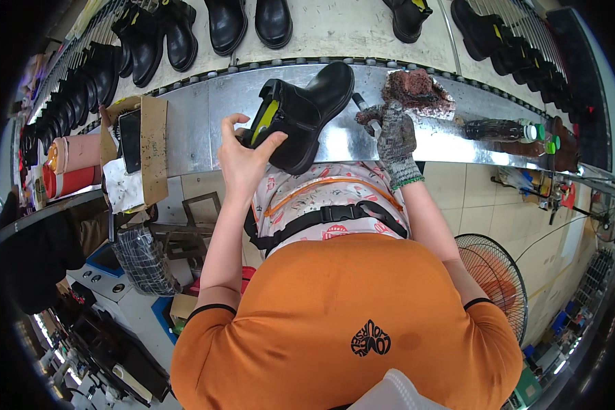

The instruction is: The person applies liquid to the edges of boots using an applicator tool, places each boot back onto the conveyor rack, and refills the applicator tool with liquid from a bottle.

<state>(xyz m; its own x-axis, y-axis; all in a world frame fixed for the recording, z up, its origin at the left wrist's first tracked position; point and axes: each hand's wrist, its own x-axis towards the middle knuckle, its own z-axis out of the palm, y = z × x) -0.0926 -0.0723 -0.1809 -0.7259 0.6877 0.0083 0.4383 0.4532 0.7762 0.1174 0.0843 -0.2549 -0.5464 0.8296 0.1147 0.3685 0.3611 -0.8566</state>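
A black ankle boot (307,113) with yellow lining is tilted over the metal ledge, toe pointing away to the right. My bare left hand (246,154) grips it at the shaft opening, thumb on the near side; the index finger is raised and some fingers are hidden behind the boot. My right hand (395,140) wears a stained grey knit glove. Its fingers are closed around a slim tool with a dark handle (358,102), whose working end I cannot make out. Just beyond the glove, a reddish-brown sponge-like lump (415,85) lies on crumpled, smeared foil.
The metal ledge (191,130) runs along a conveyor (341,37) carrying several black boots. On the left stands a cardboard box (155,147) with a phone. Dark bottles with green caps (502,130) lie on the right. A floor fan (492,277) stands beside my right arm.
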